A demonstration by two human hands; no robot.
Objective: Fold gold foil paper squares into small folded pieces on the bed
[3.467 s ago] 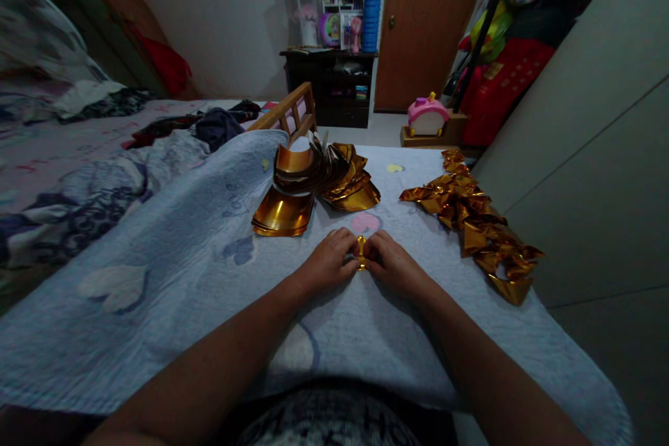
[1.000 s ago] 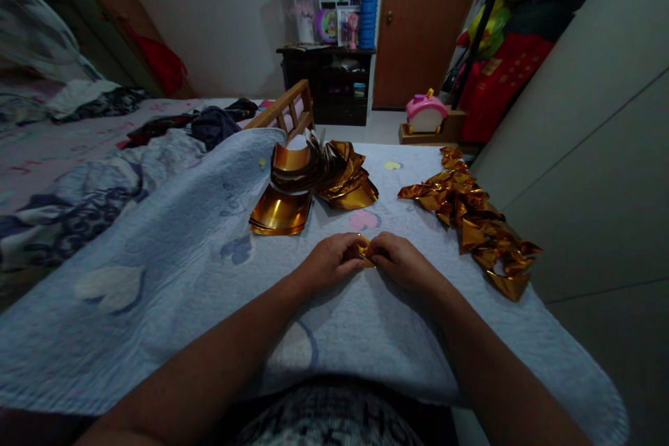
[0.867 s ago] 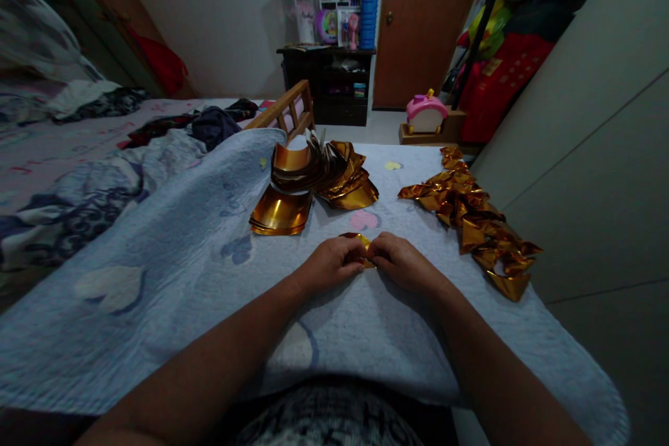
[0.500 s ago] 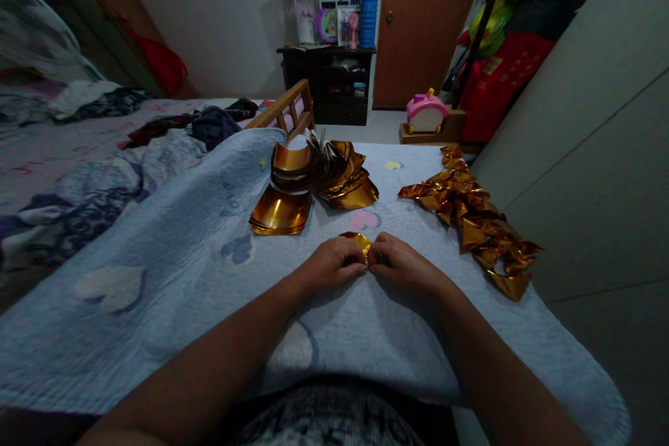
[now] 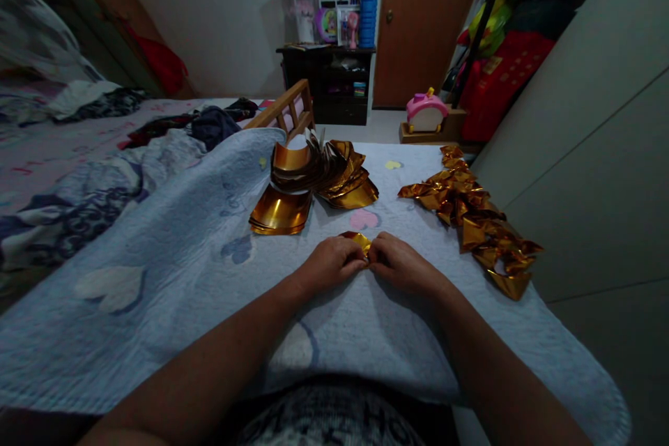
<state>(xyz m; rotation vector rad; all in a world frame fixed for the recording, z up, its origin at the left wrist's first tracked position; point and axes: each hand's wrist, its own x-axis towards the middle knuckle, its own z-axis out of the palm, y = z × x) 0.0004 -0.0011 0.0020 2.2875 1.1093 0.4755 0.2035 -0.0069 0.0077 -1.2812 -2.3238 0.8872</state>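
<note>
Between my two hands is a small piece of gold foil paper (image 5: 362, 242), mostly hidden by the fingers. My left hand (image 5: 334, 261) is closed on its left side, thumb and fingers pinching near the front edge. My right hand (image 5: 393, 259) pinches the other side, its fingertips close to those of the left. Beyond the hands lies a fanned stack of gold foil sheets (image 5: 282, 210), curling upward at the middle. Off to the right, a row of folded gold foil pieces (image 5: 460, 202) runs along the cloth, overlapping one another.
A light blue quilted cloth (image 5: 219, 320) with heart shapes covers the surface. On the left is a bed with heaped bedding (image 5: 130, 174). A wooden rail (image 5: 293, 101) stands behind the stack, and a pale cabinet (image 5: 590, 153) rises on the right. A pink toy (image 5: 426, 113) sits farther back.
My fingertips have shifted very slightly on the foil, and a little more of it shows between them. The stack and the folded pieces have stayed put.
</note>
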